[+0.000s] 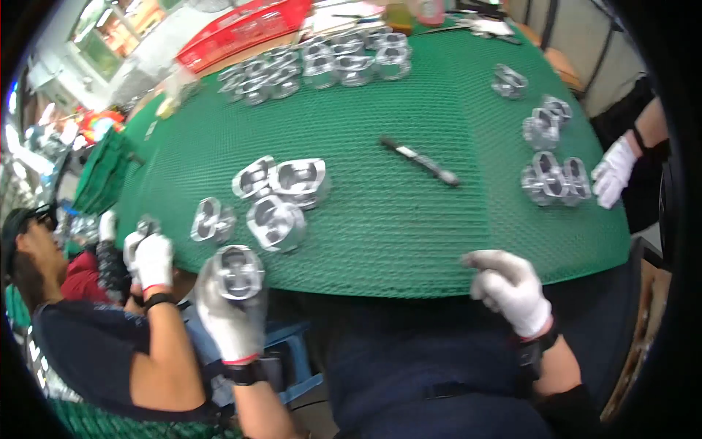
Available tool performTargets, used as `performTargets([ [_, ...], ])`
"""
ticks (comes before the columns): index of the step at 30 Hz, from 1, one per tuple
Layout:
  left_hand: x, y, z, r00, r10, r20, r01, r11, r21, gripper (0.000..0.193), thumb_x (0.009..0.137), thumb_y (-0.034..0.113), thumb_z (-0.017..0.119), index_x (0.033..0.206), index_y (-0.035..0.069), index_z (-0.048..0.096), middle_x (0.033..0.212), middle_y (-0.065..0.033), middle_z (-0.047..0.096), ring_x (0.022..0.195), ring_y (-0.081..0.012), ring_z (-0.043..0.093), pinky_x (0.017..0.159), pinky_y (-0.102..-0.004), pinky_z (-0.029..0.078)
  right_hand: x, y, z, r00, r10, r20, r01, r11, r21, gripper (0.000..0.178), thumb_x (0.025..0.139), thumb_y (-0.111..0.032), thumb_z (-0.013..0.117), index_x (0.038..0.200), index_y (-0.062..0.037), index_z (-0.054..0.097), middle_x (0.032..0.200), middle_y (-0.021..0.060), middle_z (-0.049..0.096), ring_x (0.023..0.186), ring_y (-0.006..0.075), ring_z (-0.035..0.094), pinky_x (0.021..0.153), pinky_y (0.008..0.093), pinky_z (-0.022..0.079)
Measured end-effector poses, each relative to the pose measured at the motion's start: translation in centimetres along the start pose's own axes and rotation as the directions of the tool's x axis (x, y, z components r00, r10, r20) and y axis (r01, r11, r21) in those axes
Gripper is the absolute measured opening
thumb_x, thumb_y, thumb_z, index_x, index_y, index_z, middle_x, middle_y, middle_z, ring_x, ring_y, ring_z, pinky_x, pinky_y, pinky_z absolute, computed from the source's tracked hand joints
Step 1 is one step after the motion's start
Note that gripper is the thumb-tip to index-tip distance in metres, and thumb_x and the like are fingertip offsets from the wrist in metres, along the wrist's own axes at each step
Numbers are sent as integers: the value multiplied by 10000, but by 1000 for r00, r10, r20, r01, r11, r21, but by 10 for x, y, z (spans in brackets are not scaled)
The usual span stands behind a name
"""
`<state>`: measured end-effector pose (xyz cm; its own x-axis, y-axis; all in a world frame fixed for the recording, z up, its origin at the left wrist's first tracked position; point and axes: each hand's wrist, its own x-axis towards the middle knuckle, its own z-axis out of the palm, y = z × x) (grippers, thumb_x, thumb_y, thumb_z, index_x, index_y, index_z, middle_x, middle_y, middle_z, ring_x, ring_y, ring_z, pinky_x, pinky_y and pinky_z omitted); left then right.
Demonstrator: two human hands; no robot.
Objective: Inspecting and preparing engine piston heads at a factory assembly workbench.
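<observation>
My left hand (225, 318), in a white glove, grips a silver metal piston (240, 274) at the table's near edge, its hollow side facing up. Just beyond it on the green mat stand several more pistons (276, 222), some touching each other. My right hand (512, 290), also gloved, hovers over the near edge with the index finger stretched out and the other fingers loosely bent. Nothing shows in it. Farther off, in the middle of the mat, lies a slim black-and-silver pen-like tool (420, 160), nearest to neither hand.
Rows of pistons (320, 64) stand at the back beside a red crate (245, 31). More pistons (542, 129) line the right side, near another person's gloved hand (616, 172). At left a co-worker's gloved hand (153, 261) holds a piston (148, 225). A blue stool (298, 358) stands below.
</observation>
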<state>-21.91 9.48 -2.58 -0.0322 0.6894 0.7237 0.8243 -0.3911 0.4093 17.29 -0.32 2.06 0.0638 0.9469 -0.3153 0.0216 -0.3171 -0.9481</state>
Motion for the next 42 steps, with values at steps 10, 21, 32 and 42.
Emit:
performTargets([
  [10, 24, -44, 23, 737, -596, 318, 619, 408, -671, 381, 981, 185, 496, 1320, 14, 523, 1201, -58, 590, 948, -102, 564, 762, -239, 437, -3, -11, -32, 887, -459, -39, 341, 711, -615, 339, 902, -220, 601, 1226, -123, 632, 1068, 106, 688, 944, 280, 670, 862, 367, 533],
  [21, -12, 130, 1, 956, -96, 277, 240, 801, -548, 382, 973, 162, 540, 1306, -22, 503, 1245, -186, 583, 1077, -294, 589, 899, -387, 509, 23, -15, -81, 810, -542, -225, 164, 577, -800, 169, 848, -193, 677, 948, -61, 646, 847, 133, 664, 772, 318, 655, 702, 391, 520],
  [32, -46, 166, 25, 806, -77, 587, 592, 103, -800, 909, 770, 491, 786, 1462, 224, 260, 1368, -233, 419, 972, -363, 642, 705, -407, 599, 0, -22, 10, 770, -227, 597, 494, 804, -332, 378, 828, -176, 701, 1186, -128, 591, 978, 94, 677, 834, 291, 686, 714, 375, 563],
  [42, -42, 146, 24, 902, 105, 418, 348, 393, -851, 832, 762, 495, 794, 1368, 191, 312, 1300, -263, 439, 905, -335, 654, 722, -410, 586, -13, -51, 5, 730, -226, 645, 683, 230, -693, 304, 880, -207, 590, 1182, -204, 617, 663, 36, 574, 533, 233, 623, 435, 356, 509],
])
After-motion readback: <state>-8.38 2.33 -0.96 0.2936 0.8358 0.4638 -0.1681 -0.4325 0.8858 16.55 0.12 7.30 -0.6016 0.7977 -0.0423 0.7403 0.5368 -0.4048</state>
